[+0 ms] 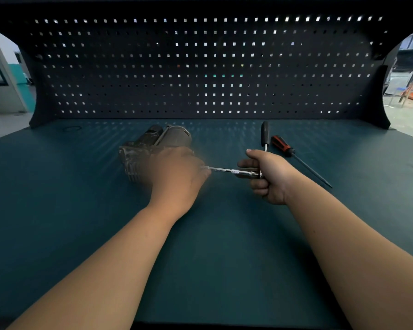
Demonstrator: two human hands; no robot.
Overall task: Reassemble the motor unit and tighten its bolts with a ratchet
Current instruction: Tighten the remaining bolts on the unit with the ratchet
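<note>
Broad bare mat [212,258] lies near the body; motor unit [153,141], screwdriver [296,158] and pegboard wall [200,67] crowd the far side

Left hand [177,173] blurred, on motor unit [150,142]; right hand [270,177] grips ratchet [264,135], extension bar [234,171] reaching left hand; screwdriver [293,156] beside.

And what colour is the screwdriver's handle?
The screwdriver handle is orange and black; the head view shows it.

The counter [57,186] carries one motor unit [153,144], one ratchet [264,134] with one chrome extension bar [231,171], and one orange-handled screwdriver [281,145]. Two hands show: one left hand [177,172], one right hand [268,177]. One pegboard [129,67] stands behind.
</note>
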